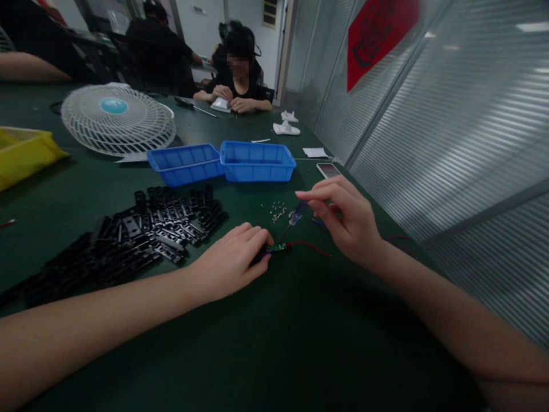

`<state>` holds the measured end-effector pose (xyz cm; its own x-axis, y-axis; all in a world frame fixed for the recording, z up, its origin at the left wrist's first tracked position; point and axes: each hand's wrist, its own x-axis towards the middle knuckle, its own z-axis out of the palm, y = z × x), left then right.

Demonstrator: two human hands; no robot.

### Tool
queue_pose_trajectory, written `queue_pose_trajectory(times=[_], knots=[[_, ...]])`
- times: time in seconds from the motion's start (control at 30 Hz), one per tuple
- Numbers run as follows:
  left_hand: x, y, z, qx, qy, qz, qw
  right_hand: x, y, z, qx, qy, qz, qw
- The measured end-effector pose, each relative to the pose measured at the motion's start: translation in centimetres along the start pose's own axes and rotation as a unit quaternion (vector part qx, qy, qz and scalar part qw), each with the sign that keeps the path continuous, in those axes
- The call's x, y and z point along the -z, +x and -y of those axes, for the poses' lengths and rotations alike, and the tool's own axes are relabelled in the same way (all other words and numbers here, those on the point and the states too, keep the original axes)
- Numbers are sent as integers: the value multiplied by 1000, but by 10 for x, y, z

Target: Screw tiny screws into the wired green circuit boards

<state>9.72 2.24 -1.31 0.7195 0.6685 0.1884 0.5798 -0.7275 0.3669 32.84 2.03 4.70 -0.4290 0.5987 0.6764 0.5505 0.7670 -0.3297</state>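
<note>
My left hand (235,257) pinches a small green circuit board (278,248) against the dark green table, with a dark part under the fingers mostly hidden. A red wire (309,245) runs from the board to the right. Between its thumb and fingers, my right hand (347,220) grips a screwdriver (297,213) with a clear bluish handle. The shaft slants down to the left and its tip is at or just above the board; contact is too small to tell. Small loose screws (278,214) lie scattered just beyond the board.
Black plastic parts (158,229) are heaped at the left. Beyond are two blue bins (257,162), a white fan grille (118,120) and a yellow bin (28,154). A phone (328,170) lies near the right edge. Across the table a person (238,74) handles a white part.
</note>
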Motion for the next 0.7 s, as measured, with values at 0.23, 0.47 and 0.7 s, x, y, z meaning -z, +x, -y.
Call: queue_pose_trajectory(times=[0.23, 0.47, 0.7], knots=[[0, 0, 1, -3, 2, -1, 1000, 3, 6, -1, -44, -27, 4, 999], [1, 0, 0, -3, 0, -1, 1000, 2, -1, -8, -55, -156, 79, 983], [0, 0, 0, -5, 2, -6, 1000, 1, 1, -12, -28, -60, 116, 991]])
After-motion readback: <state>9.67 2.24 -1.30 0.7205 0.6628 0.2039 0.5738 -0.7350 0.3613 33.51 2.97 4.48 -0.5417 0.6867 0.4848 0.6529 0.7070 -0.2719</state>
